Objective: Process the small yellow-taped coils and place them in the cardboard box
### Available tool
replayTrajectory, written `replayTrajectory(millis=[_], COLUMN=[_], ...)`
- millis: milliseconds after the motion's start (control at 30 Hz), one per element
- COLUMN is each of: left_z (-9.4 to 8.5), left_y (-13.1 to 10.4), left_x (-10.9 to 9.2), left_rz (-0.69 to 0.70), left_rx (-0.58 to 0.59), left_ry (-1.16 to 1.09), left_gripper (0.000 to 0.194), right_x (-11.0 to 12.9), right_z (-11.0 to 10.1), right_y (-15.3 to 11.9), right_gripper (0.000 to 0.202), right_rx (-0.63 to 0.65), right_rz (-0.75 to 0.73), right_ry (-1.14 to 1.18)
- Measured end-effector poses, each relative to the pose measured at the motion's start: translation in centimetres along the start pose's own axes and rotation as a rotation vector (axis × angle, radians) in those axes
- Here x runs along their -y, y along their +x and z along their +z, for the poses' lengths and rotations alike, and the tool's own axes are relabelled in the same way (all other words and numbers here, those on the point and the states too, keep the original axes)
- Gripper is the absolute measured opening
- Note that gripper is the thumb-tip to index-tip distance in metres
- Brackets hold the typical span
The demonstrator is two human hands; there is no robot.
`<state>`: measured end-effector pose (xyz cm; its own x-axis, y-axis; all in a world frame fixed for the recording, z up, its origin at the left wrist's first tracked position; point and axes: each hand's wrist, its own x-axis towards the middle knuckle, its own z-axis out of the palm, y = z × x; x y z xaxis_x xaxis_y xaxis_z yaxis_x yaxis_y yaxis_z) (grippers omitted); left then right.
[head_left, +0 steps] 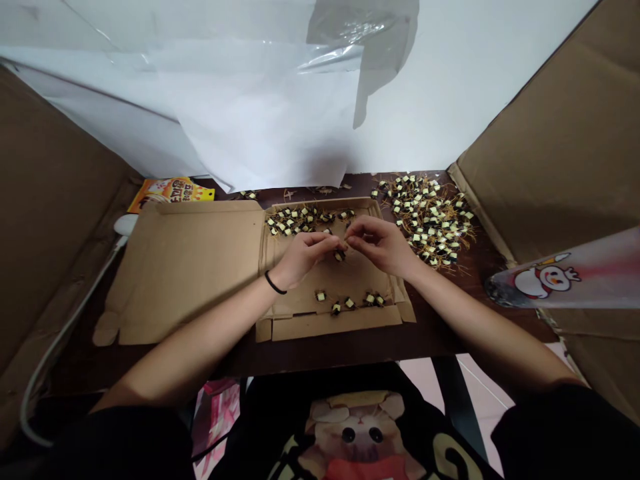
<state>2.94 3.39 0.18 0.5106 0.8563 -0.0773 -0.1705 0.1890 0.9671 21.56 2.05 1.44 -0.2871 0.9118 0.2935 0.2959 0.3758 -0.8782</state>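
My left hand [309, 257], with a black band at its wrist, pinches a small coil [340, 255] with a pale-yellow top, black body and thin copper-coloured wires. Close beside it, my right hand [381, 244] has thumb and forefinger pinched together at the coil's upper side. A wire seems to be between those fingertips, though it is too fine to be sure. Both hands are above an opened flat cardboard box [300, 330]. Inside the box, a cluster of similar coils [290, 222] lies along the far edge, and several loose coils [349, 303] lie near the front.
A large heap of coils [430, 217] is on the dark table right of the box. The box's lid [195, 267] lies flat at left. A yellow packet [170, 191], a white cable [65, 320] and a clear printed cup [560, 277] are near the cardboard side walls.
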Motion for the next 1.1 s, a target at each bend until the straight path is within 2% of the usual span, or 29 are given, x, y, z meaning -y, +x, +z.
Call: replayTrajectory(millis=[100, 333, 433, 567, 800, 1100], left_z=[0.1, 0.1, 0.2, 0.3, 0.1, 0.3], left_y=[0.1, 0.1, 0.1, 0.0, 0.0, -0.1], left_x=[0.0, -0.4, -0.5, -0.4, 0.1, 0.0], left_rz=[0.036, -0.005, -0.017, -0.017, -0.030, -0.044], left_rx=[-0.049, -0.018, -0.021, -0.017, -0.054, -0.082], left_ry=[0.108, 0.192, 0.153, 0.087, 0.047, 0.051], left_gripper=[0.025, 0.024, 0.027, 0.031, 0.031, 0.033], right_x=[0.2, 0.2, 0.3, 0.8, 1.3, 0.7], right_z=[0.2, 0.4, 0.4, 0.5, 1.0, 1.0], right_y=[-0.1, -0.1, -0.2, -0.5, -0.8, -0.6], right_gripper=[0.012, 0.009, 0.011, 0.015, 0.014, 0.011], right_rx=[0.018, -0.018, -0.096, -0.204, -0.171, -0.075], right_rz=[-0.001, -0.014, 0.004, -0.105, -0.166, -0.154], right_ry=[-0.004, -0.060, -0.070, -0.192, -0.273, -0.250])
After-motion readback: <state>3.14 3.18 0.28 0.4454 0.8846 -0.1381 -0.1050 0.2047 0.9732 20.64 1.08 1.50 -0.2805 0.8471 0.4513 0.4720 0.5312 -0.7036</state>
